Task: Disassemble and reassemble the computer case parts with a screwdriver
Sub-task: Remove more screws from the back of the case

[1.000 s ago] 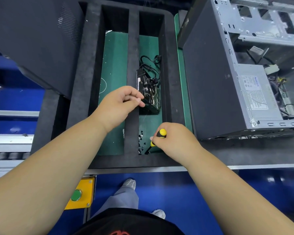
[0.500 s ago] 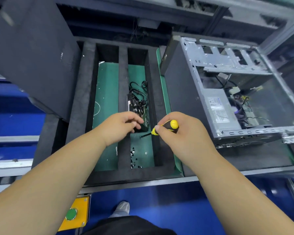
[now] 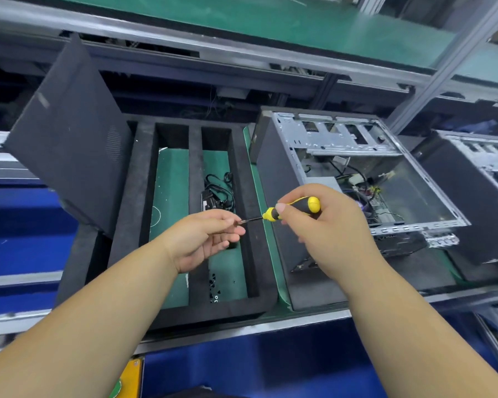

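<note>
Both hands meet over the black foam tray [image 3: 127, 225], screwdriver up off the bench.

The right hand [image 3: 325, 225] grips the yellow-and-black-handled screwdriver [image 3: 295, 208]; the left hand [image 3: 204, 239] pinches at its metal tip, and whether it holds a screw is unclear. The open grey metal computer case [image 3: 285, 179] sits at the tray's right edge.

1. No lettering, brand, number or sign can be read anywhere in the head view.
2. The white circle line [image 3: 155, 215] printed on the green mat in the left compartment of the foam tray [image 3: 196, 173] is a plain mark with no characters.
3. The pale patch [image 3: 43, 99] on the black side panel [image 3: 69, 139] is too blurred to read.
</note>
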The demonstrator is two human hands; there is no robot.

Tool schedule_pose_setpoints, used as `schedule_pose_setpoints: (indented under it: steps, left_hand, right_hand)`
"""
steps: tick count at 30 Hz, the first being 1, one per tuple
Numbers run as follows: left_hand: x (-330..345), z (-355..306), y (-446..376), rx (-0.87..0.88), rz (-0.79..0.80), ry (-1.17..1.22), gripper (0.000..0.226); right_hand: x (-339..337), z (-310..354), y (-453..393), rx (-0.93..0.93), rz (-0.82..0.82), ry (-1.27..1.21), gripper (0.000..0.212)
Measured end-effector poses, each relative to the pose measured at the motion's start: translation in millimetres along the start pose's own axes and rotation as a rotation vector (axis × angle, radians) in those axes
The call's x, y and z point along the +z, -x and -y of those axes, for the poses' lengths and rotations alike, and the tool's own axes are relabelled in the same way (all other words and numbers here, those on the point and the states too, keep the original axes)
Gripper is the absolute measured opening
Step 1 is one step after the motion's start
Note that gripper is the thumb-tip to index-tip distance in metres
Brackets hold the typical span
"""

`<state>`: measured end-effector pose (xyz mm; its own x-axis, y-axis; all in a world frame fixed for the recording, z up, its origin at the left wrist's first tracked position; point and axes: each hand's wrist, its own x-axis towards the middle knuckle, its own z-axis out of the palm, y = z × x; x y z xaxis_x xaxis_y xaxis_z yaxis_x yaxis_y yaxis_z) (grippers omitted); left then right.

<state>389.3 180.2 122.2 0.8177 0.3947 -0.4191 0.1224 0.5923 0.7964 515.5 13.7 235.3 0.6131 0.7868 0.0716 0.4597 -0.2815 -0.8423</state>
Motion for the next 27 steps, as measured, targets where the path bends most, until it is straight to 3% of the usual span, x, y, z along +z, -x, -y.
schedule_pose_setpoints:
  steps: [8,22,25,27]
  left_hand:
    - [61,4,7,0.098,0.012,0.009,0.009]
    - [243,65,1,0.114,-0.036,0.108,0.008]
    - [273,83,-6,0.096,-0.055,0.14,0.005]
    - [288,97,-12,0.067,-0.097,0.15,0.004]
  right_hand:
    - [-55,-16,24,-0.084,-0.082,-0.08,0.005]
    - [-219,-101,94,-0.07,-0.095,-0.255,0.014]
    - [-242,-124,106,-0.035,-0.098,-0.275,0.003]
    - [-252,-144,113,0.029,-0.087,-0.251,0.013]
